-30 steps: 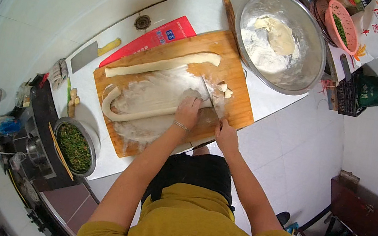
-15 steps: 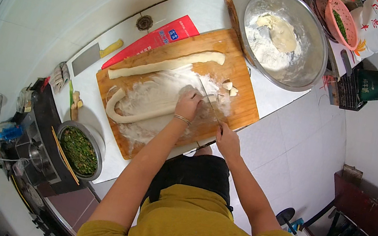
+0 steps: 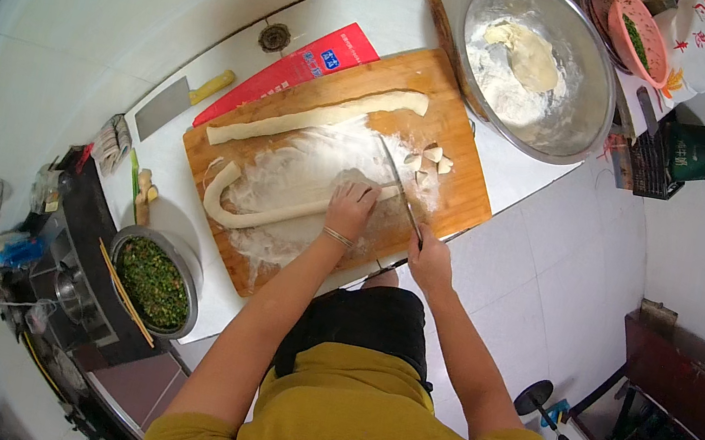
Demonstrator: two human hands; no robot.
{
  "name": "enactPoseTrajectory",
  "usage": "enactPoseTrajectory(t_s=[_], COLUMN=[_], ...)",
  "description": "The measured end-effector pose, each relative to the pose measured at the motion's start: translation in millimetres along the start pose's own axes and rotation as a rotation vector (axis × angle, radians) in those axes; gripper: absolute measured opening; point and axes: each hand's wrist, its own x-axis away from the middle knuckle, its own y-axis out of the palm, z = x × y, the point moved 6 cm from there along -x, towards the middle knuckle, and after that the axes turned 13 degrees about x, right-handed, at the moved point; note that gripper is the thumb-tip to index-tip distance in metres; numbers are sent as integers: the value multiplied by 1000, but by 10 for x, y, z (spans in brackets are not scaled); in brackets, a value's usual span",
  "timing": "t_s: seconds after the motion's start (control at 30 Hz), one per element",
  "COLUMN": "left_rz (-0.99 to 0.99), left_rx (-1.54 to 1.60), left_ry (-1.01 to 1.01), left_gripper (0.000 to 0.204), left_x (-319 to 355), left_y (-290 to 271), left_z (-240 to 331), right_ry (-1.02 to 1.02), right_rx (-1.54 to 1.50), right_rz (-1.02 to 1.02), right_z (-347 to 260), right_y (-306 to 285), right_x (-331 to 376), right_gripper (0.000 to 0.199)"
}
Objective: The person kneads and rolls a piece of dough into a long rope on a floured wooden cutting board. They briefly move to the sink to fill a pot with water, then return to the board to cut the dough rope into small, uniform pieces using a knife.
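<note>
My right hand is closed around the handle of a long knife. Its blade slants up and left over the cutting board, near the right end of a dough rope. My left hand grips that rope just left of the blade, fingers curled over it. The rope bends into a hook at its left end. Farther back on the floured wooden cutting board lies a second, straighter dough rope. Right of the blade sit several small cut dough pieces.
At the back right stands a large metal bowl with flour and dough, beside a wooden stick. Behind the board lie a red packet and a cleaver. A bowl of chopped green filling with chopsticks stands left.
More cut dough pieces show to the right of the knife, and they lie farther apart. The blade has shifted slightly right. The whole view has moved a little.
</note>
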Motion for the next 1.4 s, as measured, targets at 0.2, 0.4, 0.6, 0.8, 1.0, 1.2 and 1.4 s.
enactPoseTrajectory(t_s=[0.2,0.4,0.6,0.8,1.0,1.2,1.4], left_rz=[-12,-2,-1,44,67,21,32], left_rx=[-6,27,1,70,18,-162,-35], left_ry=[36,0,-160,-178,-161,-88,-28], left_gripper=[24,23,23,13,13,25,25], left_x=[-5,12,91,42,67,279,444], left_y=[-8,-40,-236,-224,-279,-372,-280], left_z=[-3,-34,-204,-321,-314,-217,-160], right_ry=[57,153,62,-36,75,8,-5], right_rx=[40,151,-60,-37,135,40,-59], right_rz=[-89,-179,36,37,-155,-51,-11], right_z=[-41,4,21,-233,-210,-274,-353], right_y=[98,311,256,141,346,436,143], right_x=[106,-2,-95,53,17,-269,18], right_gripper=[27,27,24,23,22,24,25])
